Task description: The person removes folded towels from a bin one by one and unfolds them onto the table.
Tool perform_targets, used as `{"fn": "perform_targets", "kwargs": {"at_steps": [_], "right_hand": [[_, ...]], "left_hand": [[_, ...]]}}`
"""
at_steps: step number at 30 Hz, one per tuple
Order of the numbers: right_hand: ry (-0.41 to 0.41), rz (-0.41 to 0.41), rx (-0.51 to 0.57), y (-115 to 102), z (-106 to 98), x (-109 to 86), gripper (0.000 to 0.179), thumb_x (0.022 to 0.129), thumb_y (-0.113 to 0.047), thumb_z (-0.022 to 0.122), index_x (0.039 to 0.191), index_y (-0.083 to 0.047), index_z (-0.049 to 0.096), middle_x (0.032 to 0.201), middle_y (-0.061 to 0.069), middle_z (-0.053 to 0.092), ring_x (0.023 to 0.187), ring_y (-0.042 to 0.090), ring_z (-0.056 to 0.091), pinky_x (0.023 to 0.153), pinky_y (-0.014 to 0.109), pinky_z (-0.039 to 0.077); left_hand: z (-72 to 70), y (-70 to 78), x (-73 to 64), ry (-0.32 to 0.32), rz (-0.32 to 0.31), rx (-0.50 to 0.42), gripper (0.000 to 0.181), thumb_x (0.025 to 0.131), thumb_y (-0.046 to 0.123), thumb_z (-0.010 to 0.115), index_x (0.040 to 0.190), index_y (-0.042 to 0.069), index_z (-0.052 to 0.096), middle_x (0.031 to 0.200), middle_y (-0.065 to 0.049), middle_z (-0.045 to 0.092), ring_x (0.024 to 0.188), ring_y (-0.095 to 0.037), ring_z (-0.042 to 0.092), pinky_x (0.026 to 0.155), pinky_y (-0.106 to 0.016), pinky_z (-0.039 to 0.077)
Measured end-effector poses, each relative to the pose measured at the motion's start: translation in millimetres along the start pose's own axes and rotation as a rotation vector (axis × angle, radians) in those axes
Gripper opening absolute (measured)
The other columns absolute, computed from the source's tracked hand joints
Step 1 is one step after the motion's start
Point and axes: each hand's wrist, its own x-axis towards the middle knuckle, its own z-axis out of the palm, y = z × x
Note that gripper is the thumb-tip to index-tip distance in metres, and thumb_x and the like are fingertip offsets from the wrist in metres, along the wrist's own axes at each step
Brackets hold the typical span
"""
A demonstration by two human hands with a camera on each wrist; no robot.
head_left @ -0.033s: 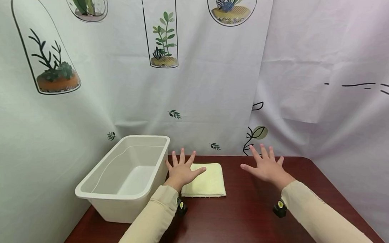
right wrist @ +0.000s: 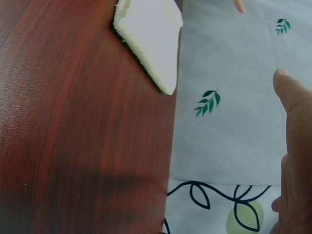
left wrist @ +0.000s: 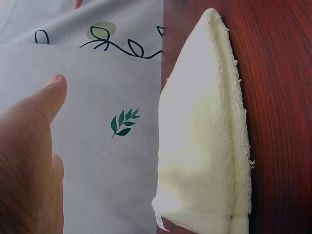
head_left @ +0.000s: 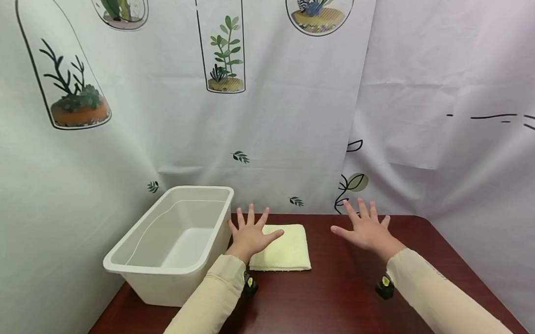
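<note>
A folded pale yellow towel lies on the dark red wooden table, its fuzzy edge showing clearly in the left wrist view. My left hand is held in the air with spread fingers, overlapping the towel's left side in the head view and touching nothing. To the right of the towel, my right hand also hovers with its fingers fanned out, holding nothing. Left of my left hand stands a deep off-white plastic basin, its visible inside bare.
Behind the table hangs a white cloth printed with plants in glass jars, and it continues down both sides. A small black device sits at the right wrist; a similar one is at the left.
</note>
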Motion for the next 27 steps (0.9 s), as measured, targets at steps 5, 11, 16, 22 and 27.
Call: {"fn": "perform_targets", "kwargs": {"at_steps": [5,11,16,22,27], "right_hand": [[-0.008,-0.009,0.012,-1,2,0.1,0.107,0.088,-0.084,0.04,0.164,-0.016,0.011,0.166,0.029,-0.002,0.147,0.058,-0.01,0.099,0.087,-0.008],[0.022,-0.034,0.015,-7,6,3.0,0.105,0.088,-0.082,0.043,0.164,-0.016,0.014,0.165,0.029,0.003,0.148,0.057,-0.005,0.101,0.085,-0.005],[0.091,-0.097,0.01,-15,15,7.8,0.101,0.09,-0.077,0.05,0.162,-0.011,0.024,0.163,0.028,0.021,0.15,0.052,0.01,0.109,0.079,0.006],[0.173,-0.168,0.06,-29,27,9.5,0.08,0.096,-0.055,0.061,0.152,-0.002,0.043,0.153,0.024,0.044,0.144,0.045,0.034,0.113,0.065,0.03],[0.202,-0.151,0.157,-39,36,6.1,0.068,0.097,-0.045,0.064,0.148,-0.004,0.049,0.15,0.022,0.048,0.14,0.042,0.042,0.11,0.062,0.037]], "left_hand": [[-0.3,0.8,-0.3,-0.001,-0.001,0.003,0.092,0.086,0.086,0.04,0.162,0.037,0.018,0.17,-0.013,-0.003,0.151,-0.047,-0.015,0.112,-0.075,-0.006],[1.7,0.9,-0.7,0.005,-0.004,-0.02,0.091,0.088,0.082,0.043,0.162,0.036,0.019,0.17,-0.013,-0.003,0.151,-0.048,-0.014,0.115,-0.071,-0.009],[6.2,-3.4,-2.5,0.045,0.021,-0.057,0.084,0.094,0.073,0.045,0.163,0.03,0.021,0.169,-0.017,0.002,0.153,-0.046,-0.005,0.12,-0.064,0.004],[14.3,-12.9,-6.3,0.162,0.075,-0.107,0.071,0.101,0.055,0.05,0.159,0.017,0.035,0.164,-0.021,0.023,0.15,-0.046,0.022,0.119,-0.057,0.025],[20.5,-19.2,-12.7,0.225,0.071,-0.195,0.067,0.1,0.049,0.056,0.154,0.013,0.044,0.156,-0.02,0.039,0.142,-0.041,0.039,0.111,-0.057,0.039]]}}
